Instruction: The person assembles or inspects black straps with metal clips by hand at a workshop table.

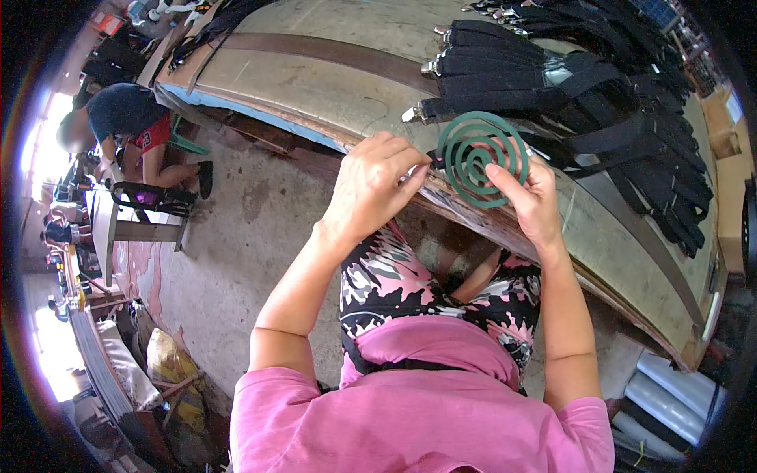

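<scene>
My right hand [530, 193] grips a green spiral coil [482, 159] near the table's front edge, its thumb lying over the coil's middle. To the left of the coil, my left hand [377, 185] is closed, thumb and forefinger pinched together at the edge of the table [331, 83]. Whatever is between those fingertips is too small to name. Beyond both hands, black elastic straps [505, 75] with metal clips lie in a bundle on the tabletop, the nearest ones just behind the coil.
More black straps [670, 169] spread along the table's right side. A seated person [126, 118] bends over a small table [146, 230] at the far left. Rolls of clear plastic [670, 398] lie at the lower right, and a yellow sack [169, 359] at the lower left.
</scene>
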Action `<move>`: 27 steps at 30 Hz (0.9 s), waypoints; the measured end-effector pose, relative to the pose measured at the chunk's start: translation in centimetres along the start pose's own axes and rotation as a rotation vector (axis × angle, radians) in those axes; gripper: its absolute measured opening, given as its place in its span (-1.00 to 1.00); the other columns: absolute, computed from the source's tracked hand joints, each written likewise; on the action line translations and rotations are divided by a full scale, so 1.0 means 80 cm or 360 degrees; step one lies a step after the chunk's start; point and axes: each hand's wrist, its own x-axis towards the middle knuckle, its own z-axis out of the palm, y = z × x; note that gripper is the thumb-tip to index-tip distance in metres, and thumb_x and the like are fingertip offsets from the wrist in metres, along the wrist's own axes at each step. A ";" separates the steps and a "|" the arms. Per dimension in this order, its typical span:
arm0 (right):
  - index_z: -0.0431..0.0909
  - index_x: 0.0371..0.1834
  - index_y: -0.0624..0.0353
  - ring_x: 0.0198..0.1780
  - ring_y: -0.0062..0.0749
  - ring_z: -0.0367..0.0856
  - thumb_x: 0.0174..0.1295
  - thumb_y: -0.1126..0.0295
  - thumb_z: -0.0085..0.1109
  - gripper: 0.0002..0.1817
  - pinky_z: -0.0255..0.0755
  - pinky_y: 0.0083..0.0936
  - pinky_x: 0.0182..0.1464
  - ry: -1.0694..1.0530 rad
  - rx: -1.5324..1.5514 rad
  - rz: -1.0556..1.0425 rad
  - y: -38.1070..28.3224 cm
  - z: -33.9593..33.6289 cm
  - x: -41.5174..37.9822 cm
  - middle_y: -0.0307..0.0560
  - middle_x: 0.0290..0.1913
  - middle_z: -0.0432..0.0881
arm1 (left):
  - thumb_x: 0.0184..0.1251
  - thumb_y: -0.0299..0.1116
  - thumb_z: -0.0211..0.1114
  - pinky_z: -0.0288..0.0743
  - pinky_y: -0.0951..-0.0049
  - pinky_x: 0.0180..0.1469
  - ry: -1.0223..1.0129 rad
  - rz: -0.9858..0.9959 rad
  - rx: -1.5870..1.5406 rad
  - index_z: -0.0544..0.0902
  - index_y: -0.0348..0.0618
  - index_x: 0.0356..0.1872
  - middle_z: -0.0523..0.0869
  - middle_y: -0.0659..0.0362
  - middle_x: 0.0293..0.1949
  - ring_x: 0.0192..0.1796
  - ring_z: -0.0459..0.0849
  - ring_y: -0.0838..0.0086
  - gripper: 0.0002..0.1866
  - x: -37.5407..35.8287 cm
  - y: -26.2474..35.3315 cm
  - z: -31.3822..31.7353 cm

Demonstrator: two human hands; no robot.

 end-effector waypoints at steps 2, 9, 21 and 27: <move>0.67 -0.04 0.40 0.09 -0.37 0.58 0.30 0.52 0.24 -0.77 0.47 -0.50 0.11 0.0009 -0.0002 0.0034 0.000 -0.001 0.000 0.00 0.10 0.58 | 0.12 -0.50 0.41 0.52 0.28 -0.22 -0.0007 -0.0011 0.0017 0.72 -0.19 -0.32 0.69 0.10 -0.39 -0.29 0.65 0.19 -0.90 0.000 0.001 0.000; 0.68 -0.23 0.39 0.06 -0.36 0.57 0.29 0.51 0.23 -0.86 0.46 -0.49 0.07 -0.0001 -0.0036 -0.0023 0.002 0.000 -0.001 -0.01 0.07 0.60 | 0.12 -0.50 0.42 0.51 0.28 -0.24 0.0009 -0.0006 0.0007 0.72 -0.18 -0.32 0.69 0.11 -0.42 -0.30 0.64 0.21 -0.90 0.000 0.001 0.001; 0.67 -0.34 0.39 0.04 -0.35 0.57 0.26 0.49 0.26 -0.86 0.45 -0.49 0.03 -0.0008 -0.0083 -0.0051 0.003 -0.002 -0.002 -0.01 0.03 0.61 | 0.13 -0.48 0.42 0.50 0.28 -0.24 -0.0010 -0.0032 0.0012 0.73 -0.17 -0.30 0.70 0.12 -0.41 -0.29 0.64 0.22 -0.89 -0.001 0.000 0.001; 0.65 -0.06 0.38 -0.01 -0.44 0.63 0.29 0.47 0.24 -0.77 0.49 -0.54 -0.02 0.0098 0.0159 0.0007 0.011 -0.006 -0.002 -0.04 0.06 0.66 | 0.17 -0.48 0.40 0.54 0.32 -0.16 0.0275 -0.0245 -0.0056 0.73 -0.24 -0.22 0.71 0.06 -0.34 -0.25 0.66 0.19 -0.85 0.005 -0.017 0.000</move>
